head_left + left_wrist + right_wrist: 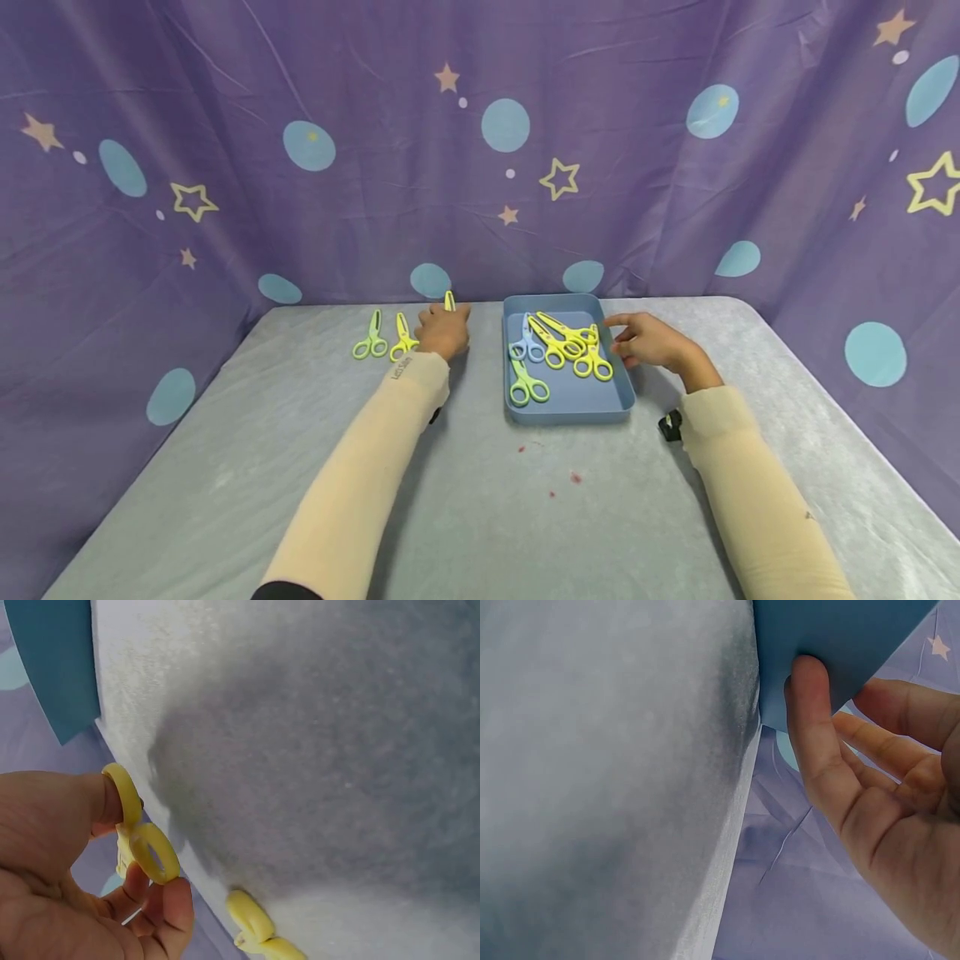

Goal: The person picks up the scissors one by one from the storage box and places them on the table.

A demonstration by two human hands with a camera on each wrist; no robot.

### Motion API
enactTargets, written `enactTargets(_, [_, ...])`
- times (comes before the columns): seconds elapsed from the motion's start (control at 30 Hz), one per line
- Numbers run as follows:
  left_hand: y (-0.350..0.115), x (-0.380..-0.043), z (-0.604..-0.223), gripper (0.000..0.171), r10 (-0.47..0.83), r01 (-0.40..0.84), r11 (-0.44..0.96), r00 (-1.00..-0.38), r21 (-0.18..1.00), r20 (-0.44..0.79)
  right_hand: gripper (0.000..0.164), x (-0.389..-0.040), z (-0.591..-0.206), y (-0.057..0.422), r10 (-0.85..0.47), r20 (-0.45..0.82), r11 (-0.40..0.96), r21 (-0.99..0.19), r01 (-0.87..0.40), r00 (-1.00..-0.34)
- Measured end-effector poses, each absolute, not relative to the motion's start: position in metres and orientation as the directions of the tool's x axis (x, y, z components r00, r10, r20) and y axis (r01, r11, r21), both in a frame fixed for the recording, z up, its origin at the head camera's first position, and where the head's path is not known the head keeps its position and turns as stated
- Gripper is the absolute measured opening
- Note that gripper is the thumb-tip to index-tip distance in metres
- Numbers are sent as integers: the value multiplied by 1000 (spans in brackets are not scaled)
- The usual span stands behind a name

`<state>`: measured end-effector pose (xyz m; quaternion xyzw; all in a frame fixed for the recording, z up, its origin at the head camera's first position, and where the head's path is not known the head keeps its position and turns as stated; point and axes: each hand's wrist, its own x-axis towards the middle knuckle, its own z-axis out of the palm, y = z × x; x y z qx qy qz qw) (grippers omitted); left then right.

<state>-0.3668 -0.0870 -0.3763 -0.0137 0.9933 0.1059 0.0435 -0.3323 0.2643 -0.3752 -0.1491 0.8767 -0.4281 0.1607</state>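
My left hand (444, 332) is at the back of the table, holding a pair of yellow scissors (154, 851) by the handle loops. The blade tip pokes up past the fingers in the head view. To its left lie yellow scissors (402, 337) and green scissors (371, 337), blades toward the back. At the right side of the blue tray (568, 417) is my right hand (651, 340), fingers loosely extended. One fingertip (810, 675) presses on the tray's outer wall, another is at its rim. Inside the tray are several yellow scissors (558, 342), blue scissors (528, 340) and green scissors (528, 385).
Grey cloth covers the table (480, 517), with small red marks in front of the tray. A purple curtain (390, 192) with stars and blue spots hangs right behind the table's back edge and along both sides.
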Motion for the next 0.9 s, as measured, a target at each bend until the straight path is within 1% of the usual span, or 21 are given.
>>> enactTargets(0.1, [-88, -368, -380, 40, -16, -40, 973, -994, 226, -107, 60, -333, -376, 266, -400, -153, 592, -796, -127, -904])
enactTargets(0.27, [-88, -370, -385, 35, -50, -86, 963, -989, 255, -141, 60, -334, -377, 266, -399, -158, 598, -791, -126, -903])
enactTargets(0.37, [-88, -370, -387, 35, -59, -97, 962, -987, 254, -151, 60, -335, -377, 265, -392, -162, 604, -788, -121, -905])
enactTargets(0.53, [-88, -372, -389, 38, -63, -98, 969, -986, 229, -155, 59, -336, -378, 265, -388, -162, 613, -781, -123, -907])
enactTargets(0.77, [-89, -371, -389, 49, -62, -97, 972, -984, 214, -165, 58, -337, -378, 265, -383, -168, 616, -779, -116, -908])
enactTargets(0.9, [-91, -369, -387, 49, -51, -82, 980, -985, 181, -167, 58, -336, -377, 266, -381, -172, 615, -781, -110, -908])
